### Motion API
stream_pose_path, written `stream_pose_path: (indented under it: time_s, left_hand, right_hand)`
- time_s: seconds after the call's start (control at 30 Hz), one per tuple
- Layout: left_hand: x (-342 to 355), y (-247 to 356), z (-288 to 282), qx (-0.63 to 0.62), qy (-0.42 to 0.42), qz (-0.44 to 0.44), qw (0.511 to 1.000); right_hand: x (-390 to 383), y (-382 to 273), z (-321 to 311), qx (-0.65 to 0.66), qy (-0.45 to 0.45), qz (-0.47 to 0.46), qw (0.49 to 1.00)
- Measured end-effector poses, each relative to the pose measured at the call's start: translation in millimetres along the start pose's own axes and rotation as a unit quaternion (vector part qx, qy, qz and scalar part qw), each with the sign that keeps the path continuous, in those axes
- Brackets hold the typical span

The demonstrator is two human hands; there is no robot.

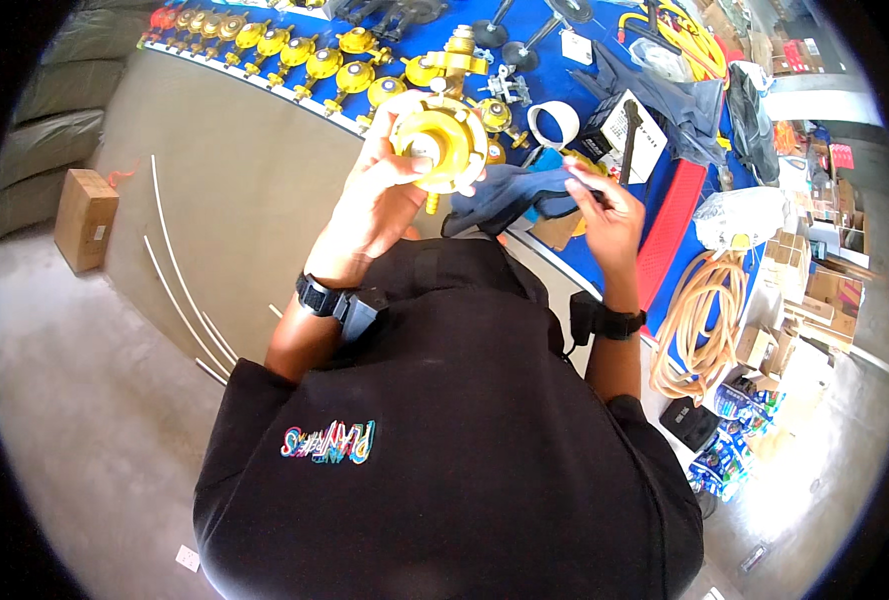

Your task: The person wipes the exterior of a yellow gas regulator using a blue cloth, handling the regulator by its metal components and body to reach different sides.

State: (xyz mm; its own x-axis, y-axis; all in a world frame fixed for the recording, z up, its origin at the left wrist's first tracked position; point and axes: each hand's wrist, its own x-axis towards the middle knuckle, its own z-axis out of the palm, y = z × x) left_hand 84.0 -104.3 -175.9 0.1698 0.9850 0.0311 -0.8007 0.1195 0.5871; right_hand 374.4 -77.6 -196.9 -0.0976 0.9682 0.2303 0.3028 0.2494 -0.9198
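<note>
My left hand grips a yellow gas regulator, its round face turned up and the thumb pressed on the middle. A brass fitting rises at its far end, and a short nozzle sticks out at the near side. Beside it, my right hand pinches a dark blue cloth between thumb and fingers. That cloth hangs just right of the regulator; whether the two touch, I cannot tell. Several similar yellow regulators stand in rows on the blue-covered table beyond my left hand.
On the table lie a white ring, a white and black box, a long red strip and a yellow hose. A coiled beige hose hangs by the right edge. A cardboard box stands on the floor at left.
</note>
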Motion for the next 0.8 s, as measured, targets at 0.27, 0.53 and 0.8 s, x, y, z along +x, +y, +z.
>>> stream_pose_path:
  time_s: [0.27,0.53,0.8]
  left_hand:
    - [2.0,0.9,0.0,-0.039,-0.016,-0.021,0.999]
    - [-3.3,-7.2,-1.7,-0.009,0.002,-0.029,1.0]
    - [-11.6,-23.3,-7.0,0.016,0.056,-0.042,0.997]
  right_hand:
    - [-3.1,7.2,-53.3,-0.428,-0.048,0.053,0.901]
    - [-2.2,84.7,-106.1,-0.55,-0.27,0.162,0.773]
    - [14.4,78.4,-109.3,-0.466,-0.246,0.148,0.837]
